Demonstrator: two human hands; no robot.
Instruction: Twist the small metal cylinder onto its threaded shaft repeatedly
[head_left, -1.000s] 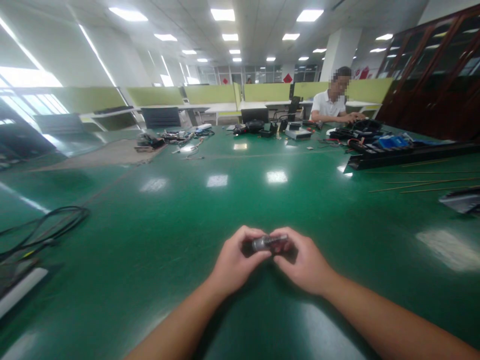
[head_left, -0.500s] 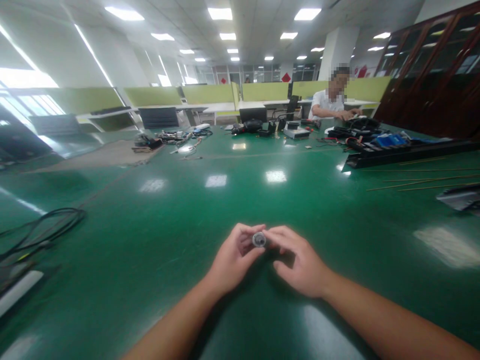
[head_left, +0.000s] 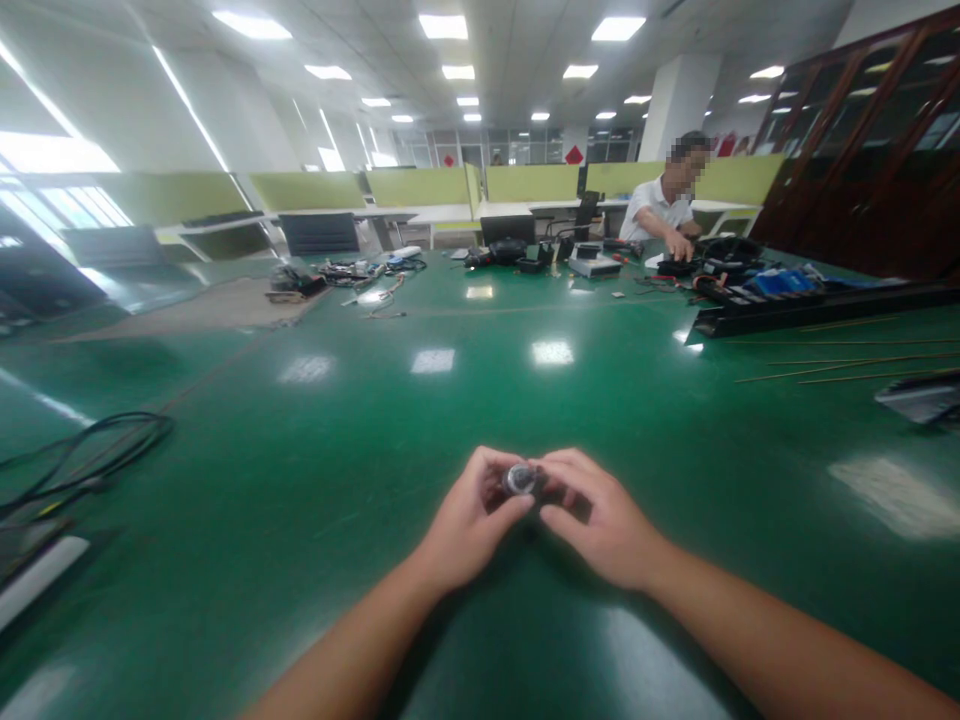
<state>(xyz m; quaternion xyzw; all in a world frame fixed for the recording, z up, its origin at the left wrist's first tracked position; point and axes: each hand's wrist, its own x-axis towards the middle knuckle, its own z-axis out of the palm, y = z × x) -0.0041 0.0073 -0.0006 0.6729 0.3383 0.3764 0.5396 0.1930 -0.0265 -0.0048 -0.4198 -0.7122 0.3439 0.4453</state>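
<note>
Between my hands, above the green table (head_left: 337, 440), is a small round metal part (head_left: 519, 480) with a dark centre, its round end facing me. My left hand (head_left: 469, 525) grips it from the left, with the thumb below and the fingers curled behind. From the right, my right hand (head_left: 607, 520) reaches it with curled fingers. Its fingertips are at the part's right side, where something small and dark shows; whether they hold it is too small to tell.
Black cables (head_left: 112, 440) lie at the left. Electronic parts and a grey box (head_left: 595, 264) stand along the far side. At the right are a long black channel (head_left: 795, 308), thin rods (head_left: 862, 360) and a person (head_left: 664, 210) reaching over the table.
My right thumb has come closer to the metal part, and the part has turned slightly between my fingers. The person at the far side has moved an arm down towards the dark items.
</note>
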